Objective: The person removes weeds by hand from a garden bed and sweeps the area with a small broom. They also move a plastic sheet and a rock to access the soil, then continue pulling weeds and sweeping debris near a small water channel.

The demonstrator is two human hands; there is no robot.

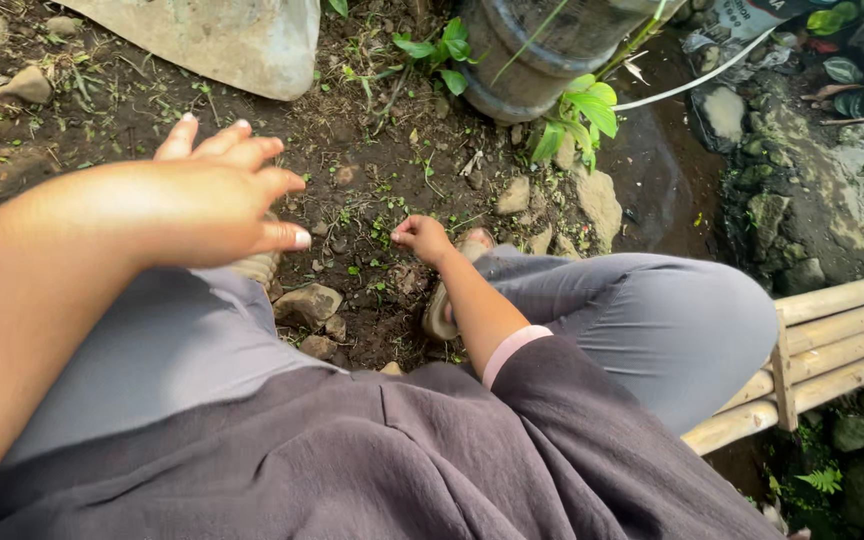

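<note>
My left hand [214, 195] hangs over my left knee with its fingers spread and nothing in it. My right hand [422, 237] reaches down between my knees to the dark soil [372, 170], its fingers pinched together at a patch of tiny green weeds [382, 232]. Whether it grips a weed cannot be told. I am squatting in grey trousers and a dark grey top, with a sandalled foot [447, 300] under the right forearm.
A large pale rock [217, 40] lies at the top left. A dark round pot [542, 50] with leafy plants [577, 110] stands at the top centre. Small stones [307, 305] dot the soil. A bamboo frame [822, 350] sits at the right beside mossy rocks.
</note>
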